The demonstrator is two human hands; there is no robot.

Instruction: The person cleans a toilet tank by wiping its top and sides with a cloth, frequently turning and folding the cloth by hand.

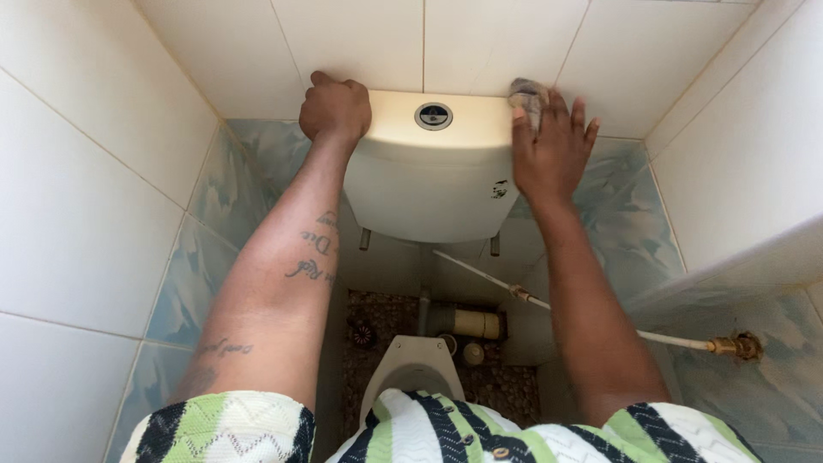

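White tiled walls [86,223] close in around a cream cistern [429,184]. Left hand [334,107] grips its left top corner with fingers curled. Right hand [553,146], fingers spread, presses a grey cloth [528,93] on the right top corner.

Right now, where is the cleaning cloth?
The cloth lies under the right hand, on the right end of the toilet tank lid, against the tiled wall.

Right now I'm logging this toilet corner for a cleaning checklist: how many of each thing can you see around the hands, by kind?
Hands: 2, left hand and right hand
Cistern: 1
Flush button: 1
Cloth, under the right hand: 1
Toilet bowl: 1
Water hose: 1
Brass wall valve: 1
Total: 8
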